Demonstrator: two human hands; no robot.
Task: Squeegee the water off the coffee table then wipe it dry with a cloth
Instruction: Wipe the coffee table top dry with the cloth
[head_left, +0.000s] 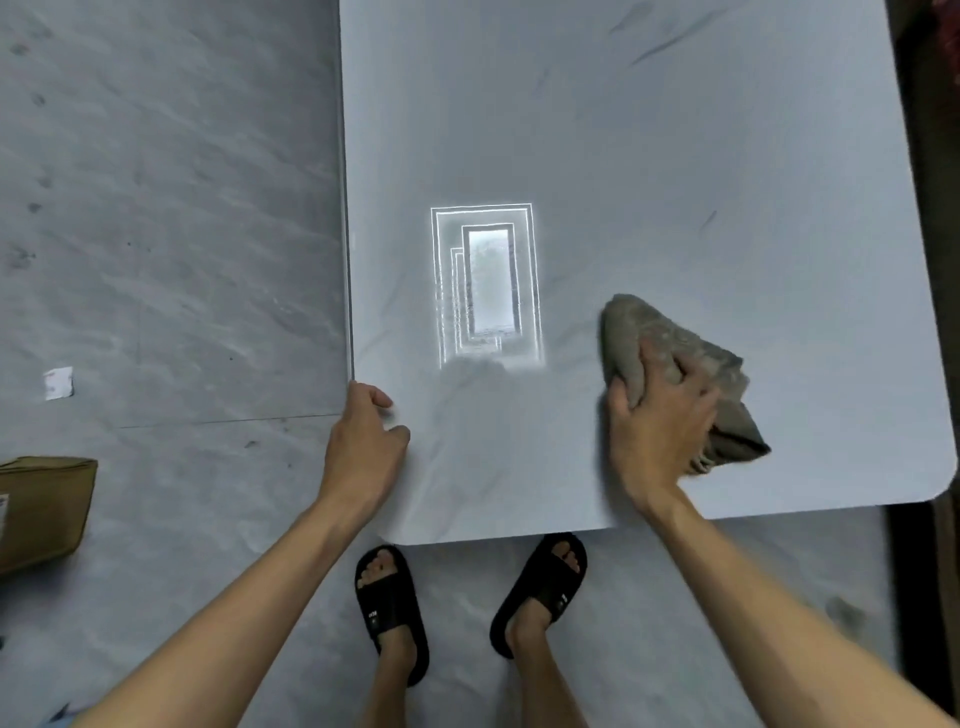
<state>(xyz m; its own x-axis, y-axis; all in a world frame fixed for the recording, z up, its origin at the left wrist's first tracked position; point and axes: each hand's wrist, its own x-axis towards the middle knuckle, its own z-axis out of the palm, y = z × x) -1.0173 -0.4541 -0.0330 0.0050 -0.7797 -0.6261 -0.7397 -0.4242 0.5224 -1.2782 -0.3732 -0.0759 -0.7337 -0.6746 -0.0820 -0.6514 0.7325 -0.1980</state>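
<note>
We see a glossy pale grey marble-look tabletop (649, 156) w/ rounded corners. Our right hand (660, 426) is clenched on a crumpled grey-brown terry cloth (727, 384), pressed flat; our left hand (363, 441) loosely grips the tabletop's edge.

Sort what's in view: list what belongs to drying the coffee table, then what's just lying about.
Belongs to the job:
coffee table
grey cloth, pressed down by the right hand
left hand, gripping the table's edge

Just lying about:
brown box on the floor
white paper scrap on the floor

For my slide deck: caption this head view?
Right hand wipes coffee table with grey cloth; left hand grips its edge.
</note>
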